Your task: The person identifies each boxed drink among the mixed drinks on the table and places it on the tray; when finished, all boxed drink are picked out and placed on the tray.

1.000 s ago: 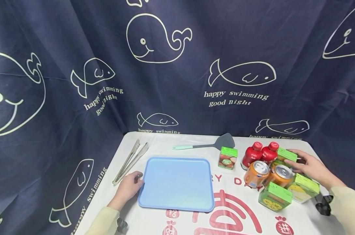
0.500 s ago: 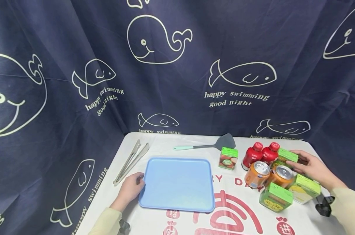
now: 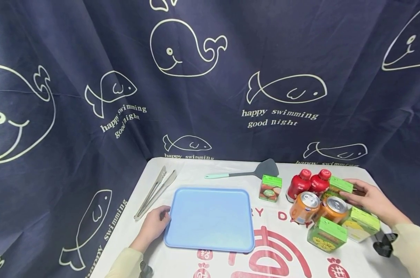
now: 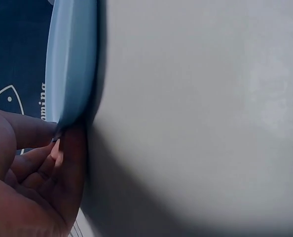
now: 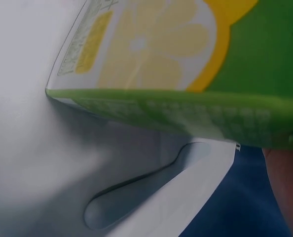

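My left hand (image 3: pixel 155 222) is at the left edge of the light-blue tray (image 3: pixel 210 220). In the left wrist view its thumb and fingers pinch the tray's rim (image 4: pixel 77 64). At the back right, my right hand (image 3: pixel 367 199) holds a green juice box (image 3: pixel 339 185) between thumb and fingers, the fingers partly hidden behind it. Against that box stand two red bottles (image 3: pixel 320 181) and two orange cans (image 3: pixel 336 208). A yellow-green juice box (image 3: pixel 361 224) lies below the right wrist. In the right wrist view, a carton with a lemon slice (image 5: pixel 156 44) fills the top.
Metal tongs (image 3: pixel 156 193) lie left of the tray. Behind it is a spatula (image 3: pixel 244 173) with a dark head. One juice box (image 3: pixel 270 188) stands right of the tray, another (image 3: pixel 327 234) in front of the cans. A dark blue curtain (image 3: pixel 210 96) hangs behind the table.
The left hand has shifted very slightly at the tray's edge. The right hand stays at the same juice box, and the other objects keep their places.
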Demonstrator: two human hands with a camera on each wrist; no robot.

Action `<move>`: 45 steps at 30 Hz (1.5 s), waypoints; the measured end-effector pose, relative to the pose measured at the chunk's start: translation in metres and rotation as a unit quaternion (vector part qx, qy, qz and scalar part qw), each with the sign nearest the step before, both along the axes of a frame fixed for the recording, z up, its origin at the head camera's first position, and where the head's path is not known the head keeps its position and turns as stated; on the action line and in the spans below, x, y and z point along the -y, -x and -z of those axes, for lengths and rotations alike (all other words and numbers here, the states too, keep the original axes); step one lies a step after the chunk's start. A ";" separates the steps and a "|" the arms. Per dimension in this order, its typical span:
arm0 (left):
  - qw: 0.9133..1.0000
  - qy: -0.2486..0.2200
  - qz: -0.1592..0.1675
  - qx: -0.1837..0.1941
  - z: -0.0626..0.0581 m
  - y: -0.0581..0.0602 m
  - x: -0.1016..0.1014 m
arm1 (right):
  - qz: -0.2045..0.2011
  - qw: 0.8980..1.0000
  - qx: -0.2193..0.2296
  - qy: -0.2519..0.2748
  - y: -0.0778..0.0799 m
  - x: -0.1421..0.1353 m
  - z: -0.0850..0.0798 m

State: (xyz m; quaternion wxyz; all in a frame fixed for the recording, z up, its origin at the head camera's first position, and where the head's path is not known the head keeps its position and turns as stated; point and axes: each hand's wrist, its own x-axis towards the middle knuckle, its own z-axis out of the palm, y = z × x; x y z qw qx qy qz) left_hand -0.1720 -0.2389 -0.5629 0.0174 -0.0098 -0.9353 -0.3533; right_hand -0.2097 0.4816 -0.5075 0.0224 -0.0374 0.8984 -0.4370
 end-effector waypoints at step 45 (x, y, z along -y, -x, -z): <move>0.998 -0.058 -0.011 0.034 0.001 0.001 0.005 | 0.048 0.999 -0.016 -0.009 -0.003 -0.010 -0.019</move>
